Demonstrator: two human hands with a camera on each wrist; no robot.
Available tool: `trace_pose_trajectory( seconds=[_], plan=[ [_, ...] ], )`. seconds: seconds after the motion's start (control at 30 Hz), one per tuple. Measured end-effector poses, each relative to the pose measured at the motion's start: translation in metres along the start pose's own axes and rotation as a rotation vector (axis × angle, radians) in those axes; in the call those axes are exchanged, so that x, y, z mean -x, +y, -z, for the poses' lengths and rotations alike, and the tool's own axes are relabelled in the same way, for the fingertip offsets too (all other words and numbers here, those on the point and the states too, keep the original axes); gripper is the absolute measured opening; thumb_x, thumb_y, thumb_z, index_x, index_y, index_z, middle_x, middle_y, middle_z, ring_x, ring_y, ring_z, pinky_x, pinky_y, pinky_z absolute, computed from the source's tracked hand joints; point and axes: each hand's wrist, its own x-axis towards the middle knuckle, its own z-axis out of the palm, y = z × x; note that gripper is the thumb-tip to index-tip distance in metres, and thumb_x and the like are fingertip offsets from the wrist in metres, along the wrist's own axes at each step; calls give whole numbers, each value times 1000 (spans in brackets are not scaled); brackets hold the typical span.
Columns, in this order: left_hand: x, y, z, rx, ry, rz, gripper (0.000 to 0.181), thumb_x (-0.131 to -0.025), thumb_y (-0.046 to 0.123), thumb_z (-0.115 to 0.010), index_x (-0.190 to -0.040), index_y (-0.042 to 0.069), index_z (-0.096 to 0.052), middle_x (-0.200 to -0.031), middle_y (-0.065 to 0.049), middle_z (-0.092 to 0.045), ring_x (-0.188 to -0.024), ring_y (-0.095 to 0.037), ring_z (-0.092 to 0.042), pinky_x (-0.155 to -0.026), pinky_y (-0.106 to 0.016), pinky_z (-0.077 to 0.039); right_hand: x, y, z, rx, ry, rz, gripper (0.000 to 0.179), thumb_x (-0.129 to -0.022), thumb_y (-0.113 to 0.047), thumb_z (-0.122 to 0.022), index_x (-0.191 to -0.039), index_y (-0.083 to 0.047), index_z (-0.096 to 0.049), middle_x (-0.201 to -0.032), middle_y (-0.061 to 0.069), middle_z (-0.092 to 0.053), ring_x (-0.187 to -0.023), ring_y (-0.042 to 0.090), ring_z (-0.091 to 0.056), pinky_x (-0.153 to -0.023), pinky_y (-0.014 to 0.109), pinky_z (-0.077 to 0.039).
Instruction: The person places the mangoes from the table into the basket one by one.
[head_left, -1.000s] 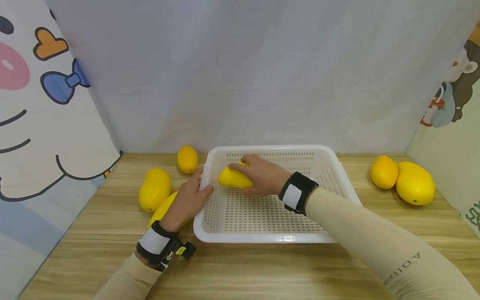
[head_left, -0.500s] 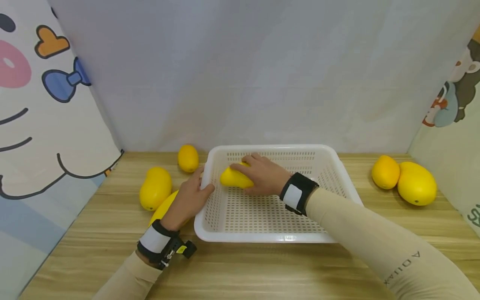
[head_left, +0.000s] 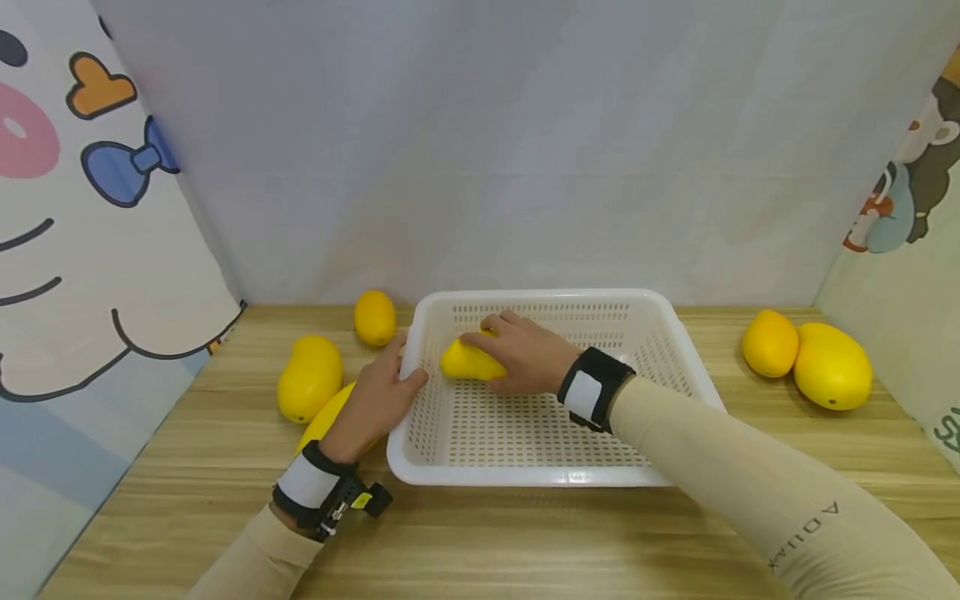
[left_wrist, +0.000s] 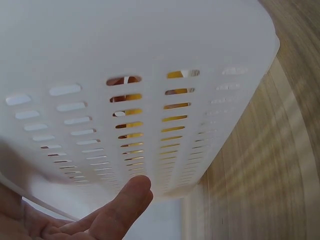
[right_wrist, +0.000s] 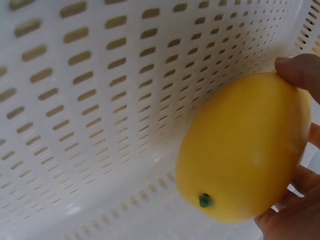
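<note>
A white perforated plastic basket (head_left: 540, 477) stands on the wooden table. Inside it, towards the left, my right hand (head_left: 528, 354) holds a yellow mango (head_left: 468, 360). In the right wrist view the mango (right_wrist: 240, 150) shows its green stem end, with the thumb (right_wrist: 302, 72) on top and fingers round its far side. It is close to the basket floor; whether it touches cannot be told. My left hand (head_left: 375, 404) grips the basket's left rim, its thumb over the edge. Through the slots in the left wrist view, yellow patches show behind the basket wall (left_wrist: 210, 30).
Left of the basket lie a small orange-yellow fruit (head_left: 375, 318), a yellow mango-shaped fruit (head_left: 309, 379) and another yellow fruit (head_left: 326, 417) partly behind my left hand. Two more, an orange-yellow fruit (head_left: 770, 343) and a larger yellow fruit (head_left: 832, 367), touch each other at the right. A pale backdrop (head_left: 525, 167) closes the rear.
The mango and my right hand have shifted very slightly down in the head view, the grip unchanged. My left hand stays at the basket rim.
</note>
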Motion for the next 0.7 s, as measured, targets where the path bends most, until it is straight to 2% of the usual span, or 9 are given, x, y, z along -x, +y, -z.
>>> trace_pose_trajectory(
  seconds=[0.2,0.33,0.43,0.7],
  plan=[
    [0,0,0,7,-4,4,61,-102,17,-51,-157,11,-25,-114,-22,-67,-76,-24,-73,-59,-37,-62,2,-1,0,59,15,-2,72,-86,-36,-78,-150,-22,-48,-137,10,-55,-122,28,-52,-106,46,-44],
    [-1,0,0,-17,8,-9,60,-101,17,-51,-156,7,-27,-110,-23,-68,-75,-24,-73,-59,-37,-61,2,-1,-2,90,16,-3,75,-86,-38,-79,-152,-23,-47,-138,9,-54,-123,28,-52,-103,47,-44],
    [-2,0,1,-31,15,-18,59,-101,17,-51,-154,5,-28,-108,-23,-68,-73,-24,-72,-59,-36,-61,1,-1,-4,96,9,-3,76,-86,-38,-79,-152,-23,-46,-139,9,-54,-124,28,-51,-102,46,-45],
    [-2,2,2,-28,11,-10,59,-101,17,-51,-154,5,-28,-108,-22,-68,-74,-23,-72,-60,-36,-61,2,-1,-4,86,-8,-10,73,-87,-37,-78,-152,-23,-46,-138,9,-54,-124,28,-51,-102,46,-46]
  ],
)
